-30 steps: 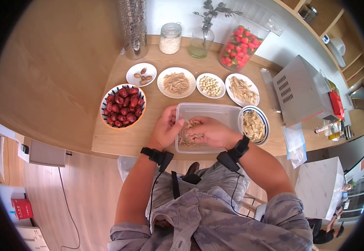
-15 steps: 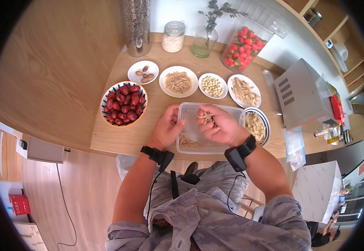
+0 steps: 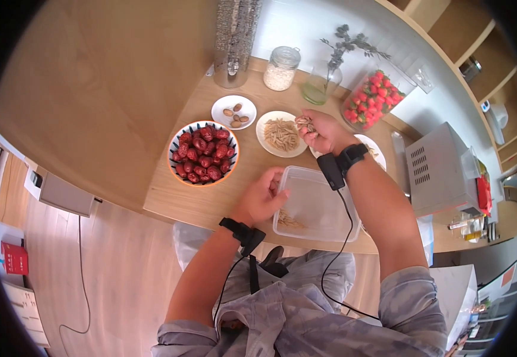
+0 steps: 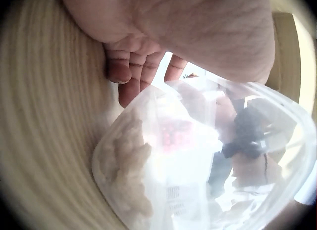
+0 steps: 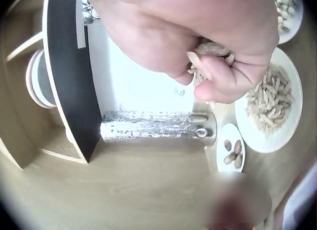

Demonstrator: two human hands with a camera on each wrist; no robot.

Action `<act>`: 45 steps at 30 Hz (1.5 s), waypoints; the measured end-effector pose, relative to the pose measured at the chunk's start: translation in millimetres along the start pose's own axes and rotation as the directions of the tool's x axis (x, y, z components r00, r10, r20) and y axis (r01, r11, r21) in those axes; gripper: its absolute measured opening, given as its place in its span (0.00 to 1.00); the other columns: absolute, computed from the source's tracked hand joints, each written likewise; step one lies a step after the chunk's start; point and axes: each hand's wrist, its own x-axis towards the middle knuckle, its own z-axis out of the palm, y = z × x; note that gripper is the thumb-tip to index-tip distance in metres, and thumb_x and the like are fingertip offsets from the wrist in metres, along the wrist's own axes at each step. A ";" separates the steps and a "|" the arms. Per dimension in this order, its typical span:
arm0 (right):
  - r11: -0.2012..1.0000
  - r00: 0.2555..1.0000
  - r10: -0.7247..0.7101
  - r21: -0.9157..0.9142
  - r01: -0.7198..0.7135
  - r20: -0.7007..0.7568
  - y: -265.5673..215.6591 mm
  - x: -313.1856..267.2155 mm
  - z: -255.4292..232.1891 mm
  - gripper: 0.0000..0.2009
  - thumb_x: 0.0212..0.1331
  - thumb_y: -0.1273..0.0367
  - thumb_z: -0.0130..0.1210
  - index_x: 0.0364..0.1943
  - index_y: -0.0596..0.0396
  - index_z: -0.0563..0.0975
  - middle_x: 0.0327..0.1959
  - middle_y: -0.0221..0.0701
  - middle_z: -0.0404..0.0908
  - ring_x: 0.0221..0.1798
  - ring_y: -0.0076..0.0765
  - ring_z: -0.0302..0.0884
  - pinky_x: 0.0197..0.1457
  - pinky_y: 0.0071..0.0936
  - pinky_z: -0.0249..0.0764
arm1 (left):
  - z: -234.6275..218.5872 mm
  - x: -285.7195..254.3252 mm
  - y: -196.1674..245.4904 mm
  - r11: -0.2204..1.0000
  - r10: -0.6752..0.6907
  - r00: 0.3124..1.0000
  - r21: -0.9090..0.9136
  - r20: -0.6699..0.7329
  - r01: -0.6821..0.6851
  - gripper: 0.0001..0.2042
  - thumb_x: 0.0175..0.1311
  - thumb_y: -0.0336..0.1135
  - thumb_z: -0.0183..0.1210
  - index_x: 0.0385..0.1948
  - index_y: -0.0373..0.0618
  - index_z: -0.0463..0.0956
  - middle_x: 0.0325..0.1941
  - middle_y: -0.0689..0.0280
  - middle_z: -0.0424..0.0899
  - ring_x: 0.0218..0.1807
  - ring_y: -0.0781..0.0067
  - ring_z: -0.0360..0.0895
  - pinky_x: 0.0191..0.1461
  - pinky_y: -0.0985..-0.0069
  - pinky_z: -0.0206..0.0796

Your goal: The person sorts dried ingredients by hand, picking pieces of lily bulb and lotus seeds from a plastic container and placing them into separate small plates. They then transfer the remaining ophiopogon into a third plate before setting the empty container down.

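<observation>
My right hand [image 3: 328,133] is raised between the back plates, fingers curled round a handful of pale dried root pieces [image 3: 305,124]. In the right wrist view, more of these pieces [image 5: 210,49] poke out between thumb and fingers. Just left of it stands a white plate [image 3: 261,135] heaped with similar slender pieces [image 3: 281,134]. A clear plastic container [image 3: 330,205] sits at the table's front, a small pile of pieces [image 3: 289,219] in its near left corner. My left hand [image 3: 261,199] rests at its left rim, thumb over the edge, fingers loosely extended outside the wall.
A bowl of red dates [image 3: 204,153] and a small plate of brown nuts [image 3: 235,115] stand at left. Behind are a lidded jar [image 3: 281,70], a glass vase [image 3: 320,85] and a tub of strawberries [image 3: 374,98]. My right arm partly covers another plate [image 3: 373,144]. A grey appliance [image 3: 440,169] stands right.
My right hand has lifted the handful of root pieces out of the container and carried it back to beside the plates. My left hand stays at the container's left side. The head view has shifted.
</observation>
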 end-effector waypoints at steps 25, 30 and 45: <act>0.958 0.972 -0.189 -0.242 0.151 -0.142 13.1 32.4 21.8 0.13 0.73 0.67 0.57 0.57 0.54 0.74 0.55 0.32 0.71 0.56 0.36 0.74 0.54 0.36 0.84 | 2.0 4.3 -26.6 0.994 0.113 0.991 0.023 -0.070 -0.112 0.28 0.66 0.34 0.68 0.65 0.41 0.67 0.50 0.58 0.87 0.38 0.71 0.84 0.43 0.71 0.76; 0.947 0.981 -0.185 -0.275 0.163 -0.056 10.9 24.1 17.5 0.13 0.75 0.64 0.56 0.57 0.53 0.75 0.57 0.34 0.72 0.59 0.39 0.73 0.63 0.40 0.80 | 0.8 3.3 -22.3 0.995 0.093 0.994 0.028 -0.056 -0.091 0.27 0.66 0.32 0.67 0.65 0.41 0.67 0.51 0.58 0.86 0.39 0.72 0.83 0.43 0.72 0.75; 0.771 0.851 -0.491 -0.362 0.524 0.185 28.9 -124.4 2.0 0.09 0.66 0.75 0.59 0.48 0.56 0.80 0.33 0.20 0.77 0.31 0.15 0.70 0.35 0.16 0.69 | 0.4 1.4 -9.1 0.999 0.052 0.998 0.019 -0.041 -0.051 0.25 0.68 0.30 0.65 0.65 0.41 0.69 0.48 0.64 0.83 0.41 0.77 0.78 0.47 0.75 0.73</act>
